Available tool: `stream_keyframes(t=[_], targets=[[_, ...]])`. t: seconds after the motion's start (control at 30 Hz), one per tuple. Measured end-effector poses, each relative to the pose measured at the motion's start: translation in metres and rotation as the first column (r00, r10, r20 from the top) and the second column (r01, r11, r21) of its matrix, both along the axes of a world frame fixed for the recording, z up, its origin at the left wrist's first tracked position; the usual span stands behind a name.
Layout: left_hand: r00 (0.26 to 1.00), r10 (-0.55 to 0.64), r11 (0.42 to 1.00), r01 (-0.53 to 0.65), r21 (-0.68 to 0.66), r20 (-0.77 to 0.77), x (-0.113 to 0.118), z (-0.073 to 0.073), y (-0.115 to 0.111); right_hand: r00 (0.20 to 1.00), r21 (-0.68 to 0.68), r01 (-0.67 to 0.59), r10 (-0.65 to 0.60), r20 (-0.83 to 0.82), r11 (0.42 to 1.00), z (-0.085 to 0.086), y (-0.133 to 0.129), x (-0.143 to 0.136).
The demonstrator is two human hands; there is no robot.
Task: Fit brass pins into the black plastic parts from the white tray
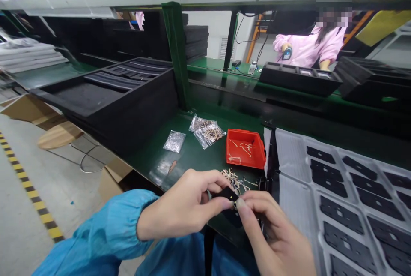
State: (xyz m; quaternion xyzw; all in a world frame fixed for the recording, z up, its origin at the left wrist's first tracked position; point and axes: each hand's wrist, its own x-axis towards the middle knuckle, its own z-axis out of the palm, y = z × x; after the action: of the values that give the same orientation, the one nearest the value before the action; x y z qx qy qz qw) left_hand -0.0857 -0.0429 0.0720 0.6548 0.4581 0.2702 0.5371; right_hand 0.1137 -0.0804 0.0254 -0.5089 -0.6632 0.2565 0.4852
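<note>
Near the front edge of the green bench, my left hand [189, 201] grips a small black plate [226, 193] between thumb and fingers. The thumb and fingertips of my right hand [272, 229] are pressed together at the plate's right edge; whatever they pinch is too small to name. Small light dots show on the plate between my two thumbs. Just beyond my fingertips lies a loose pile of small pale strips [236, 181]. A red bin [245, 161] behind the pile holds several more strips.
Clear bags [174, 141] lie left of the red bin. White trays [297, 186] with black plates fill the right side. A large black box [128, 117] stands left beside a green post [176, 53]. Across the bench, a person in pink [302, 49] holds a scanner.
</note>
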Motion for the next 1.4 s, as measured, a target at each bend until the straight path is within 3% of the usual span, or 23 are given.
stream_keyframes(t=[0.27, 0.63, 0.83, 0.93, 1.03, 1.17, 1.4], targets=[[0.996, 0.034, 0.998, -0.029, 0.058, -0.088, -0.006, 0.004, -0.010, 1.000, 0.039, 0.000, -0.001, 0.025, 0.999, 0.004, -0.005, -0.006], [0.998, 0.063, 0.996, -0.064, 0.059, 0.011, -0.003, 0.001, -0.020, 0.998, 0.170, 0.021, -0.032, 0.061, 0.985, 0.009, -0.008, -0.018], [0.979, 0.200, 0.954, -0.204, 0.220, 0.039, 0.002, -0.012, -0.018, 0.953, -0.042, 0.302, -0.303, -0.018, 0.952, 0.000, -0.028, -0.038], [0.945, 0.283, 0.938, -0.308, 0.157, 0.161, 0.001, -0.015, -0.011, 0.893, -0.258, 0.388, -0.431, -0.133, 0.885, -0.010, -0.030, -0.037], [0.919, 0.296, 0.943, -0.324, 0.073, 0.262, 0.001, -0.018, -0.009, 0.847, -0.388, 0.352, -0.466, -0.255, 0.852, -0.014, -0.027, -0.038], [0.895, 0.288, 0.939, -0.333, 0.082, 0.341, 0.009, -0.027, -0.016, 0.757, -0.358, 0.336, -0.476, -0.448, 0.871, -0.006, -0.020, -0.054], [0.854, 0.370, 0.872, -0.455, 0.180, 0.366, 0.029, -0.038, -0.033, 0.659, -0.368, 0.388, -0.534, -0.531, 0.845, 0.007, -0.014, -0.064]])
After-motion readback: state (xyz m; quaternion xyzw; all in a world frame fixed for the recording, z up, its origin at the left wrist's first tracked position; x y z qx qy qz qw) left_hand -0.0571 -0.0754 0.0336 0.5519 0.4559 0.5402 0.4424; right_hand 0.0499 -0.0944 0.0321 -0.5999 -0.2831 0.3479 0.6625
